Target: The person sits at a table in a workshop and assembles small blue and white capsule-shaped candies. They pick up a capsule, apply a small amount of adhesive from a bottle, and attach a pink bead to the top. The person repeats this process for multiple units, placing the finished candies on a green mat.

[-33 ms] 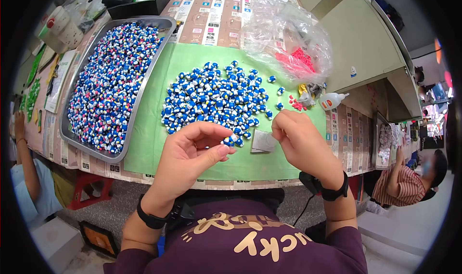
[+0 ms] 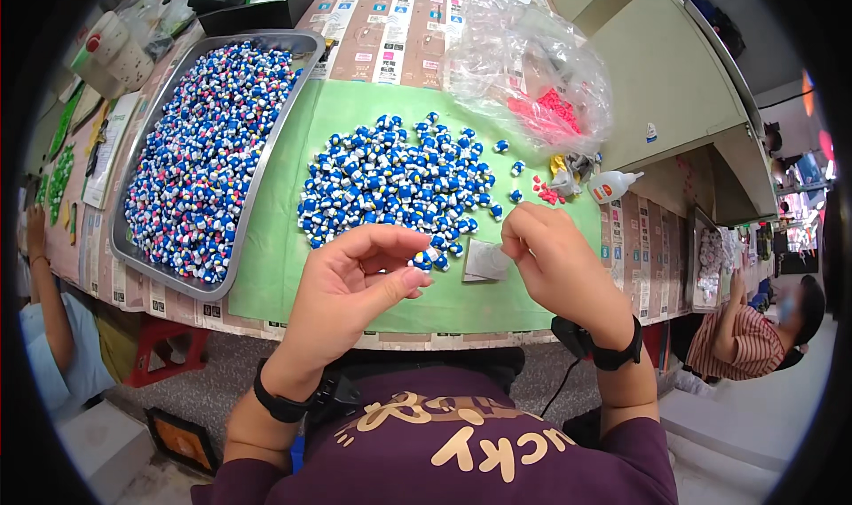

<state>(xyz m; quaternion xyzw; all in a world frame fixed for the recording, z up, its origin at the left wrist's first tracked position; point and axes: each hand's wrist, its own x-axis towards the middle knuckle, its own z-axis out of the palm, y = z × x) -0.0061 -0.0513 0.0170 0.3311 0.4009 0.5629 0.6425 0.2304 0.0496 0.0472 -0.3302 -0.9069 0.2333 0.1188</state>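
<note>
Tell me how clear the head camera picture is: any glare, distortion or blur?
Head view: strong fisheye bend, so the metal tray and table edge curve, with a black rim at the corners. Lighting is bright and even; glare shows on the clear plastic bag. The left hand and right hand look sharp.

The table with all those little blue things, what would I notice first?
First, the heap of tiny blue-and-white figures on the green mat, and the metal tray at the left piled with more. In front, the left hand pinches one small figure, with the right hand beside it.
</note>
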